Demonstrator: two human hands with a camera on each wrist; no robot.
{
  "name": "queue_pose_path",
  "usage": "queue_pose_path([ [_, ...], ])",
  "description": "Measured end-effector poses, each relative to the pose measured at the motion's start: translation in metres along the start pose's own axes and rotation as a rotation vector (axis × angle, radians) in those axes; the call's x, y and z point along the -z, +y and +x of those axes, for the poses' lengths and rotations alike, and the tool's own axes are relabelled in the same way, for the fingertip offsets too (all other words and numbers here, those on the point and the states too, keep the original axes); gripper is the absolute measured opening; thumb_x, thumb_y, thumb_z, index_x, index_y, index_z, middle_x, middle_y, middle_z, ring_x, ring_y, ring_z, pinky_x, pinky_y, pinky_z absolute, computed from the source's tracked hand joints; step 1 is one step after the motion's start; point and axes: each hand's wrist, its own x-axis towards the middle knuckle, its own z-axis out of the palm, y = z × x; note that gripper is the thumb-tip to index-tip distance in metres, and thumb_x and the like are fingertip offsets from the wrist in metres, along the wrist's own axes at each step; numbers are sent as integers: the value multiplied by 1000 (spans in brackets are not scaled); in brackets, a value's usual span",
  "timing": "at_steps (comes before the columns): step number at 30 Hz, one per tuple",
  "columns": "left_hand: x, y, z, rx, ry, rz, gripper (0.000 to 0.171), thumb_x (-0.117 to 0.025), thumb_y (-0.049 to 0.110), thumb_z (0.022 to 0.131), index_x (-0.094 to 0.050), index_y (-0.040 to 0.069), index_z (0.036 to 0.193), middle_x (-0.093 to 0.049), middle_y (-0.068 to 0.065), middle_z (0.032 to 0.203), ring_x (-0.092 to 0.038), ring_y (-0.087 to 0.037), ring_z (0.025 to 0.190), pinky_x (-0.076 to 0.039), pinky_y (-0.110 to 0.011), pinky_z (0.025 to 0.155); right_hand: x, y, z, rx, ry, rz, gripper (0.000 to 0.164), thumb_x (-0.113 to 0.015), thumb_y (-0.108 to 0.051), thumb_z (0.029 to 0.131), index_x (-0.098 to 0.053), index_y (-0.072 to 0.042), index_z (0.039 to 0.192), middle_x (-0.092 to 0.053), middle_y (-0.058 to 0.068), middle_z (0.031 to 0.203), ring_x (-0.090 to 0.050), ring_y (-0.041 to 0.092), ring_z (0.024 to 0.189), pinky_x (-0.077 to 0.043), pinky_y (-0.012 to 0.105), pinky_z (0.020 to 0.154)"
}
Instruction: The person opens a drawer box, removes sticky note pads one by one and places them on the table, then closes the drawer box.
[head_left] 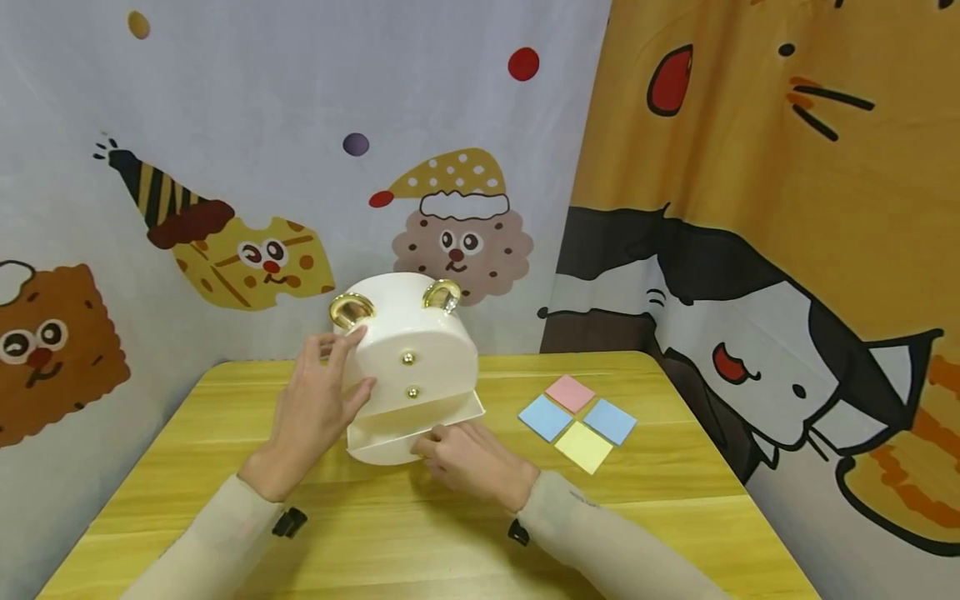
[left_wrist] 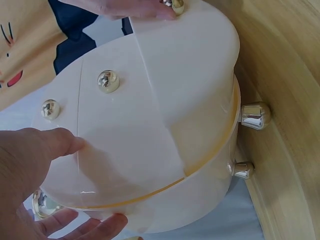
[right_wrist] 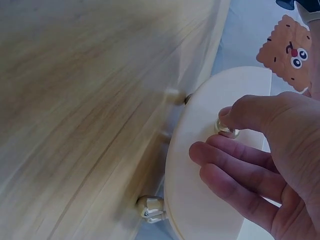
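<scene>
A glossy white rounded storage box with gold ears and small gold knobs stands on the table. Its bottom drawer is pulled partway out at the front; the inside that shows in the head view holds nothing visible. My left hand holds the box's left side, thumb on the front face and fingers round the rim below the gold ear. With thumb and index finger, my right hand pinches the drawer's gold knob, the other fingers lying by the drawer front. Two upper drawers with knobs are closed.
Right of the box, several square paper notes lie in a diamond layout: a pink note, blue notes and a yellow note. A cartoon-printed curtain hangs behind the wooden table. Gold feet support the box.
</scene>
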Motion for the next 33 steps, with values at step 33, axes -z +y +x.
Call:
queue_pose_path([
  [33,0,0,0,-9,-9,3,84,-99,18,95,-57,17,167,-58,-34,142,-69,-47,101,-58,-46,53,-19,16,27,-125,-22,-11,39,-84,-6,98,-89,-29,128,-85,-9,108,-52,2,67,-32,13,58],
])
